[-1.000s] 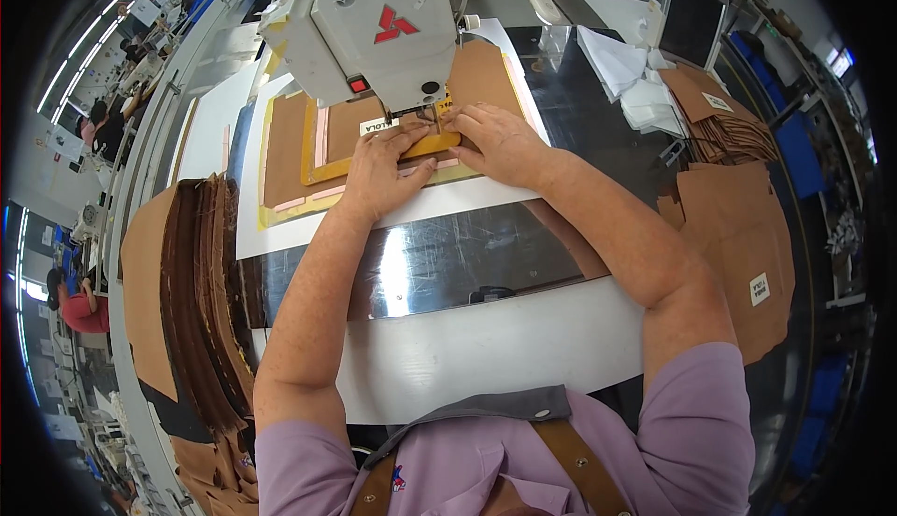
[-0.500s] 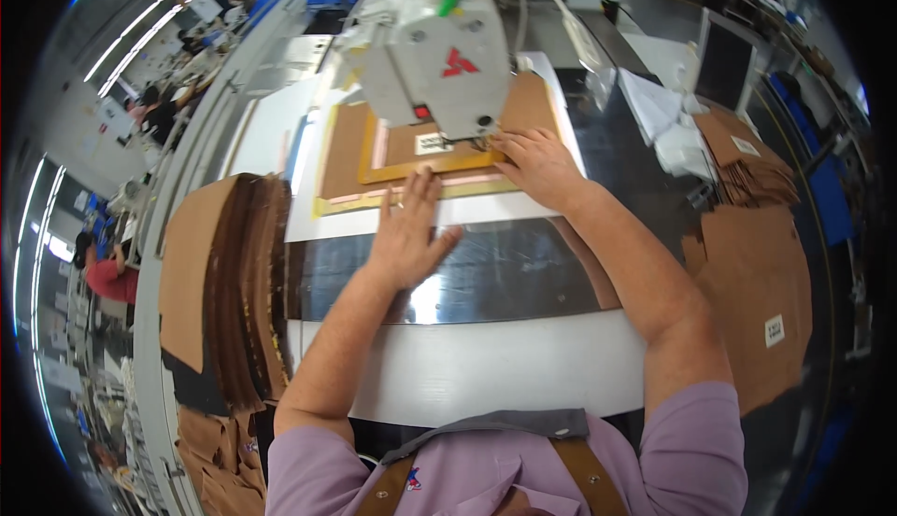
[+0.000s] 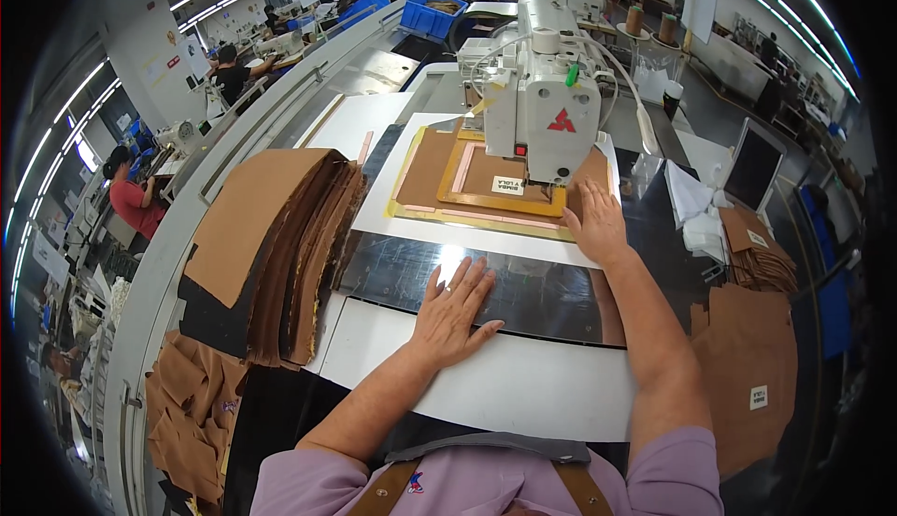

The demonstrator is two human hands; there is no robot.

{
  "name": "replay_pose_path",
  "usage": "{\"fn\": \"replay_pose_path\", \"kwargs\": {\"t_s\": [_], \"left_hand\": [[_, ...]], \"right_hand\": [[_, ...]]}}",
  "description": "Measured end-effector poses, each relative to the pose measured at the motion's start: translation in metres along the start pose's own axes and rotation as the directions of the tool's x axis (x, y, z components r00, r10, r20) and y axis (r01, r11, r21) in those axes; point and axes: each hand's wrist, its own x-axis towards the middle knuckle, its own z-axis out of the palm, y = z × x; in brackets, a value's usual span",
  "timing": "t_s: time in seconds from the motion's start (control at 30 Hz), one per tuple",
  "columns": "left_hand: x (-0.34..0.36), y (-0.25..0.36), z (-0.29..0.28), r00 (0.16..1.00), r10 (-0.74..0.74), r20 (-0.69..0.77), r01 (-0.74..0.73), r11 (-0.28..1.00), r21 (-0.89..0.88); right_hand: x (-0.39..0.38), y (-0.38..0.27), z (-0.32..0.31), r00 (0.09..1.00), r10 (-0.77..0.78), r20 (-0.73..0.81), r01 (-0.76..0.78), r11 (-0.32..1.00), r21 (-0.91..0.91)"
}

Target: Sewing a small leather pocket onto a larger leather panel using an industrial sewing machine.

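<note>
Lays the left hand (image 3: 455,315) palm down on the shiny metal plate (image 3: 551,296), fingers slightly spread and thumb held out to the side, pinching nothing. Rests the right hand (image 3: 601,225) farther forward, over the right part of the brown panel (image 3: 420,169), open too, with fingers a little apart and thumb near the lower right corner of the yellow frame (image 3: 519,205). Cannot tell firm pressure from light contact under the right fingers. Shows the brown panel lying flat, edged with yellow tape, on a white sheet (image 3: 476,239) just beyond the metal plate, with the yellow frame on top, partly under the white sewing machine head (image 3: 551,114). Shows a white label (image 3: 507,185) inside the frame. Includes, to the left, a tall stack of brown pieces (image 3: 257,208) on its side beside the plate, and below it a heap of brown scraps (image 3: 192,413). Includes, to the right, a loose brown piece (image 3: 747,357), a smaller brown stack (image 3: 761,264), crumpled white material (image 3: 690,194) and a dark screen (image 3: 752,166). Takes in a blue bin (image 3: 434,15) beyond the bench and a seated co-worker in red (image 3: 138,203) at far left.
</note>
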Motion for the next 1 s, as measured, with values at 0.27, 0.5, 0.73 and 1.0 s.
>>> {"fn": "replay_pose_path", "kwargs": {"t_s": [0.27, 0.5, 0.73, 1.0], "left_hand": [[-0.006, 0.000, 0.001, 0.995, -0.021, -0.098, 0.016, 0.999, -0.050], [-0.012, -0.003, 0.000, 0.988, -0.025, -0.149, 0.015, 0.997, -0.074], [-0.006, 0.002, 0.000, 0.991, -0.032, -0.131, 0.023, 0.997, -0.071], [0.047, -0.003, -0.004, 0.997, -0.024, -0.079, 0.023, 1.000, -0.004]], "right_hand": [[-0.008, 0.014, -0.012, 0.927, 0.247, 0.283, -0.216, 0.967, -0.137], [-0.035, 0.059, -0.043, 0.877, 0.369, 0.308, -0.332, 0.928, -0.168], [-0.056, 0.112, -0.061, 0.819, 0.513, 0.256, -0.443, 0.850, -0.287], [-0.060, 0.119, -0.058, 0.884, 0.429, 0.184, -0.346, 0.867, -0.360]]}}
